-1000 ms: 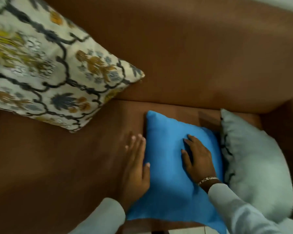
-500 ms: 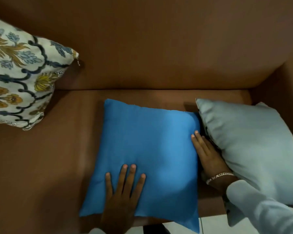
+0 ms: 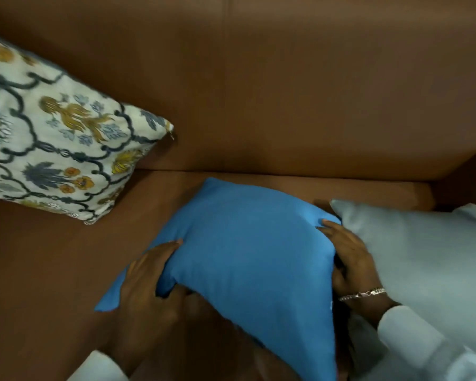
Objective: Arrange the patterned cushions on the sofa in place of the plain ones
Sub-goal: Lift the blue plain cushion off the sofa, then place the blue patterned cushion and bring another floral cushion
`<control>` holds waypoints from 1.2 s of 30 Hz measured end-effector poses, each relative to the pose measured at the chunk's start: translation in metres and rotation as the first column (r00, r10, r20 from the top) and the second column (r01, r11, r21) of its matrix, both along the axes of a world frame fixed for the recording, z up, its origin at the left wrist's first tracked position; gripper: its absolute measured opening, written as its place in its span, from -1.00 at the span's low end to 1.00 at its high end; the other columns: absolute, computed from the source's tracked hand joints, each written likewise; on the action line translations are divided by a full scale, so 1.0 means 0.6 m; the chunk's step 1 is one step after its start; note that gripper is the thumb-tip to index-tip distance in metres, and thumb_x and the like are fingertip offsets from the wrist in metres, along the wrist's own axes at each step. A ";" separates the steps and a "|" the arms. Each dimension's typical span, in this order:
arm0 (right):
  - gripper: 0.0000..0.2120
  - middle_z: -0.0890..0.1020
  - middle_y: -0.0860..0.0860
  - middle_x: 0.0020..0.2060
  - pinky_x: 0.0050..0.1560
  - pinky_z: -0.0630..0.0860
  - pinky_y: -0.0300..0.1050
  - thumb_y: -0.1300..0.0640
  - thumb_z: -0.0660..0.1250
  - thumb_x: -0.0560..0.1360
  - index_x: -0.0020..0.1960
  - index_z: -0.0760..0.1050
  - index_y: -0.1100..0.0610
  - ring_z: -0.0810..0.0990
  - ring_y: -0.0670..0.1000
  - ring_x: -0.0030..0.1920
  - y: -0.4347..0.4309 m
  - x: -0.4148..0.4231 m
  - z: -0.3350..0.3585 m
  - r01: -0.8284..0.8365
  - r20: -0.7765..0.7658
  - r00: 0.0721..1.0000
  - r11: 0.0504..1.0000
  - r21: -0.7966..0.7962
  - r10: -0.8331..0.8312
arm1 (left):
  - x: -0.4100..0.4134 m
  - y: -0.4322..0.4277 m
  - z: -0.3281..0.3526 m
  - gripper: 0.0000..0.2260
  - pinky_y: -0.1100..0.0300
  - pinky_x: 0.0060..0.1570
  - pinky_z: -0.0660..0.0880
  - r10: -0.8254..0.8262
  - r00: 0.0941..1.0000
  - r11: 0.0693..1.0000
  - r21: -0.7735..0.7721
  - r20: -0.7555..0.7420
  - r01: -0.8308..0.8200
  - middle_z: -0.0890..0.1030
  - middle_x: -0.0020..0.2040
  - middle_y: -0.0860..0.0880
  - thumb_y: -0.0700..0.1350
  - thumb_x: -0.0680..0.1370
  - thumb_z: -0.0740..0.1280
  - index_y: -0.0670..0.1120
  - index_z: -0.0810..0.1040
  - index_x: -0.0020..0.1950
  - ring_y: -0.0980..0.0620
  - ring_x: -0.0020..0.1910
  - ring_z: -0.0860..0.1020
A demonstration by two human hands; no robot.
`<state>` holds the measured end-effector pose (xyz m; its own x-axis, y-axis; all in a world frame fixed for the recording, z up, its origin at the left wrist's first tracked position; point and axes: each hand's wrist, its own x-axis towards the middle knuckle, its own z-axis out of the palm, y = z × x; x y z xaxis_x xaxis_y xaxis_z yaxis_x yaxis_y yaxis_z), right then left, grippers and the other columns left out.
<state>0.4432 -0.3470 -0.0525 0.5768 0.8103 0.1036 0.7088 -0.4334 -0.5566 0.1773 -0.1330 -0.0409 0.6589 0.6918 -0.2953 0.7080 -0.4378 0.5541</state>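
A plain blue cushion (image 3: 248,254) is on the brown sofa seat (image 3: 47,270), its near part raised and bent. My left hand (image 3: 146,287) grips its left edge, thumb on top and fingers underneath. My right hand (image 3: 349,259) grips its right edge, next to a plain pale grey cushion (image 3: 423,259) that lies in the sofa's right corner. A patterned cushion (image 3: 52,144), cream with dark blue lattice and yellow flowers, leans against the backrest at the left.
The brown backrest (image 3: 286,92) runs across the top, and the right armrest (image 3: 467,177) closes off the corner behind the grey cushion. Bare seat lies between the patterned cushion and the blue one.
Both hands went from resting flat on the blue cushion to gripping its two side edges. The cushion has come up off the seat at the front and bulges between them.
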 end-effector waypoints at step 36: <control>-0.52 0.49 0.17 0.32 0.31 0.39 0.20 0.25 0.39 0.42 0.32 0.41 0.18 0.46 0.18 0.32 -0.050 0.141 0.009 0.228 -0.018 0.974 0.970 0.083 -0.227 | 0.306 -0.123 -0.041 -0.39 -0.16 0.55 0.00 -0.031 0.878 0.940 0.312 0.477 -0.137 -0.02 0.61 -0.20 -0.21 0.55 0.18 -0.17 0.05 0.57 -0.14 0.59 -0.11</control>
<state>0.5280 -0.3772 -0.0471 0.7461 0.6463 0.1601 0.5921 -0.5341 -0.6034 0.3606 -0.2070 -0.0654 0.6194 0.7304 0.2878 0.4275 -0.6213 0.6566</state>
